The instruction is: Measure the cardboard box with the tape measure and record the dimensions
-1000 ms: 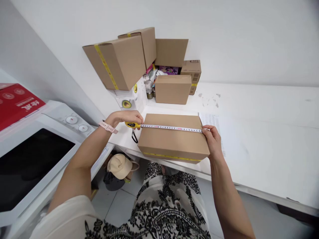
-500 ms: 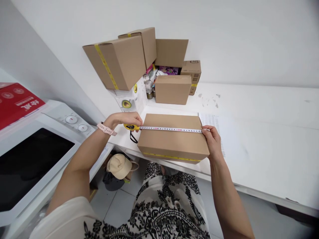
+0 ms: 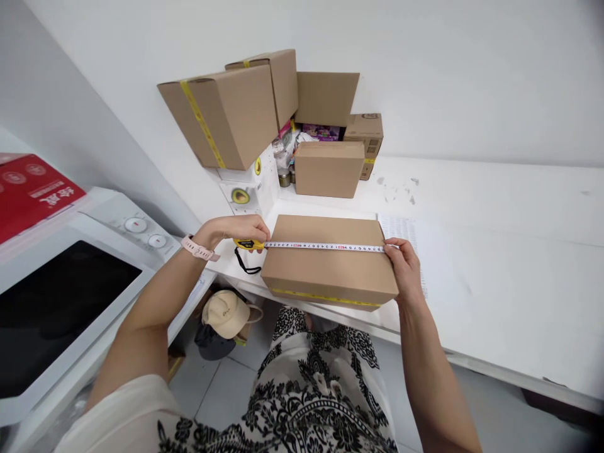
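A closed cardboard box [image 3: 325, 270] lies on the white table near its front edge, yellow tape along its near side. Across its top stretches the white blade of a tape measure [image 3: 325, 246], marked with black and red numbers. At the box's left edge, my left hand [image 3: 245, 230] is closed around the yellow tape measure case, whose black strap loops down onto the table. My right hand [image 3: 404, 264] pinches the blade's end between thumb and fingers at the right edge of the box, the other fingers against its side.
Taped cartons [image 3: 236, 119] are stacked on a white avocado-print box [image 3: 243, 196] at the back left. Beside them stand an open carton of packages and a smaller box [image 3: 329, 170]. Printed paper [image 3: 401, 229] lies right; a microwave [image 3: 61, 302] stands left, caps [image 3: 226, 314] below.
The black strap has swung out to the left and lies wider on the table. The blade stays stretched over the box, and both hands keep nearly the same place.
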Motion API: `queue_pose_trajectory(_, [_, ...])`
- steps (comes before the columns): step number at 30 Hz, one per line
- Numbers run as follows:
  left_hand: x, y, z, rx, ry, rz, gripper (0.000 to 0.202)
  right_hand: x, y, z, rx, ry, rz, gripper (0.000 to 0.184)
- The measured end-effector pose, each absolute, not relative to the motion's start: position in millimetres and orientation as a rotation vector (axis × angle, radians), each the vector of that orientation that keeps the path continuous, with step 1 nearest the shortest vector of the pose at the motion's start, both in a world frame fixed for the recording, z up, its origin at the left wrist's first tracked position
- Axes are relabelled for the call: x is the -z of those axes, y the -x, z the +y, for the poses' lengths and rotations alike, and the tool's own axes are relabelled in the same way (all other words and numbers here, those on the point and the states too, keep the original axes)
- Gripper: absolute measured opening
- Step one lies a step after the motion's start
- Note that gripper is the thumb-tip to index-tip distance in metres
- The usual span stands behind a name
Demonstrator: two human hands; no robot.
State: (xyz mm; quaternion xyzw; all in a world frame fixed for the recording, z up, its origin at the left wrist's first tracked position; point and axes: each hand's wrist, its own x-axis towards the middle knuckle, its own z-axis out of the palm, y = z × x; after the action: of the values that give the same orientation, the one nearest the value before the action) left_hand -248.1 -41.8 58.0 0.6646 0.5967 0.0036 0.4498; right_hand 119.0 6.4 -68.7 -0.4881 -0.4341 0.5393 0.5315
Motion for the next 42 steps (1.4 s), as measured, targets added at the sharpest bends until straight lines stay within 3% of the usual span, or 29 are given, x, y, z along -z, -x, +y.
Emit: queue_pose_trajectory(42, [-53.2, 247.6, -39.6, -0.015, -1.797, 1.545, 0.008, 74.2, -121.8, 7.4, -1.269, 1.190, -1.037, 0.041])
